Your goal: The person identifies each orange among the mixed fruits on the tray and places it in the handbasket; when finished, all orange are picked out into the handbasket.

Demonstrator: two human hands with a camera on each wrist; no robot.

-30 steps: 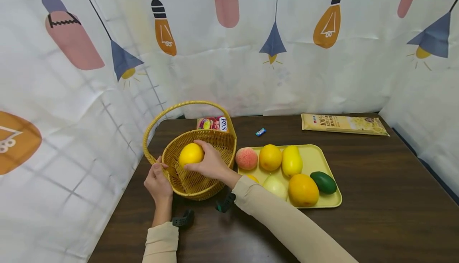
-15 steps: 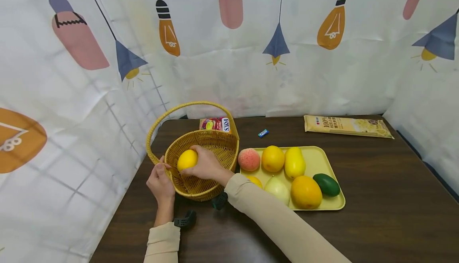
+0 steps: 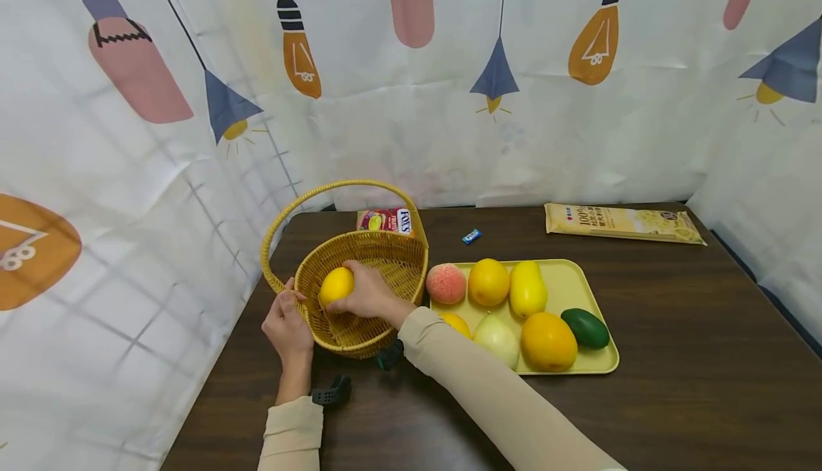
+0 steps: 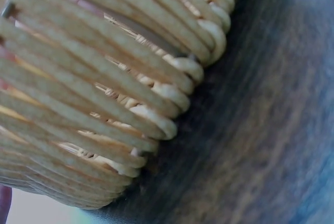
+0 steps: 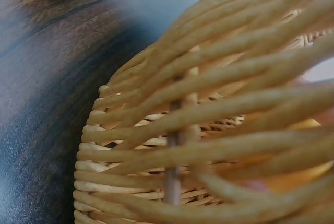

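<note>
In the head view a woven wicker basket (image 3: 399, 262) with a tall arched handle stands on the dark wooden table. My left hand (image 3: 289, 328) grips its left rim, near the foot of the handle. Inside the basket, my right hand (image 3: 367, 292) holds a rounded yellow fruit (image 3: 336, 286), low and close to the left wall; its exact kind is unclear. Basket weave (image 4: 88, 83) fills most of the left wrist view, with only a bit of a finger at the corner. Through the weave (image 5: 172, 109) in the right wrist view, patches of yellow show.
Right of the basket lies a yellow tray (image 3: 559, 278) bearing a peach (image 3: 446, 283), oranges (image 3: 549, 342), a yellow pear (image 3: 528, 290), a pale green pear (image 3: 496, 340) and a dark green fruit (image 3: 585, 328). Behind are a FOX'S packet (image 3: 385, 221), a small blue wrapper (image 3: 472, 236) and a long package (image 3: 623, 223).
My right hand has lowered the yellow fruit deeper into the basket and stays there over the last half second. My left hand keeps its hold on the rim.
</note>
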